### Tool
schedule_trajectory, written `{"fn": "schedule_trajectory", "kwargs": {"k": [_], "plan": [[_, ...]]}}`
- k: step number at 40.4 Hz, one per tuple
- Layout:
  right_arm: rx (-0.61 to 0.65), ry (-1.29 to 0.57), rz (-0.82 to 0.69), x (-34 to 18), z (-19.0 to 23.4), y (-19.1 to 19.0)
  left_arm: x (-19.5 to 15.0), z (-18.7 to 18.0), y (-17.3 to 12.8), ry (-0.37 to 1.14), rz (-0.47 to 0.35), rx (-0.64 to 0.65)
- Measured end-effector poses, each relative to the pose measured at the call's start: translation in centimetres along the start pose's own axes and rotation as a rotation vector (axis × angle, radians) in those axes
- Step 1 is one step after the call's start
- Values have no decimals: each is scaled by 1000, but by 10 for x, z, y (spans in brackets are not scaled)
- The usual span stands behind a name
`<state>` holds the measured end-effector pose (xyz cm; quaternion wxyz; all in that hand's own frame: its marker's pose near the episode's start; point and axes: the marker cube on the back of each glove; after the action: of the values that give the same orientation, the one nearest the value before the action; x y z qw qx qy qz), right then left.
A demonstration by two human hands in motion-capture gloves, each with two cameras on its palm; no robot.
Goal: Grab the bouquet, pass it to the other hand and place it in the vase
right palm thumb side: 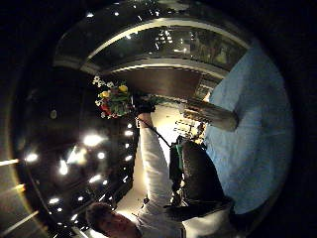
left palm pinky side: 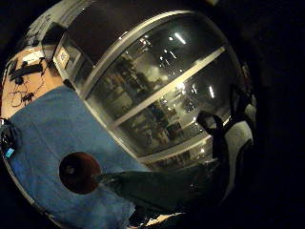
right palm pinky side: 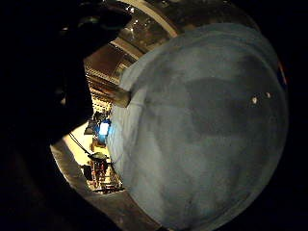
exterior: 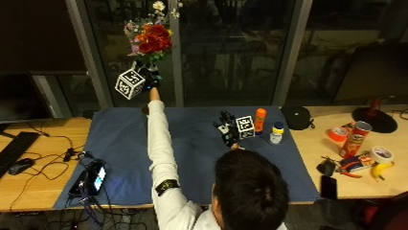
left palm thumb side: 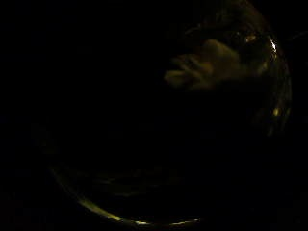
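Dark window panes with grey frames stand behind a wooden table (exterior: 38,187) that carries a blue cloth mat (exterior: 121,143) across its middle. High above the mat's far left part, the left hand (exterior: 148,75) is raised on an outstretched white-sleeved arm with its fingers curled round the stems of a bouquet of red roses with small yellow and pale blossoms and green leaves (exterior: 151,39), so the flowers stand in front of the glass, well clear of the table. The right hand (exterior: 227,130) hovers low over the mat's middle with straight fingers, holding nothing. An orange bottle (exterior: 260,120) and a small yellow-capped bottle (exterior: 276,133) stand near the mat's far right edge, just beside that hand. Off the mat to the right lie a red crisp tube (exterior: 354,139), tape rolls and a banana (exterior: 381,170); to the left are a keyboard (exterior: 13,148), a mouse and cables.
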<state>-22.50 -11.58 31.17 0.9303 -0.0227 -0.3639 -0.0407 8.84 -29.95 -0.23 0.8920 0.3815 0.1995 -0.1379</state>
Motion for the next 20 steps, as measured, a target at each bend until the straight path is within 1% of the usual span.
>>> {"fn": "schedule_trajectory", "kwargs": {"k": [3, 6, 10, 11, 15, 17, 20], "plan": [[-9, -8, -52, -3, 0, 2, -8, -2, -1, 0, -12, -15], [0, -78, -168, -14, 6, 1, -20, -4, -3, -12, -20, -29], [40, -48, -267, -12, 9, -6, -30, -8, -1, -27, -27, -45], [36, -46, -254, -11, 9, -6, -32, -8, 0, -28, -30, -50], [-60, -136, -71, -24, 11, 15, -42, -6, -1, -28, -37, -63], [-96, -186, -76, -33, 10, 22, -46, -5, -2, -28, -40, -67], [-99, -187, -108, -34, 10, 23, -50, -5, -2, -31, -56, -79]]}}
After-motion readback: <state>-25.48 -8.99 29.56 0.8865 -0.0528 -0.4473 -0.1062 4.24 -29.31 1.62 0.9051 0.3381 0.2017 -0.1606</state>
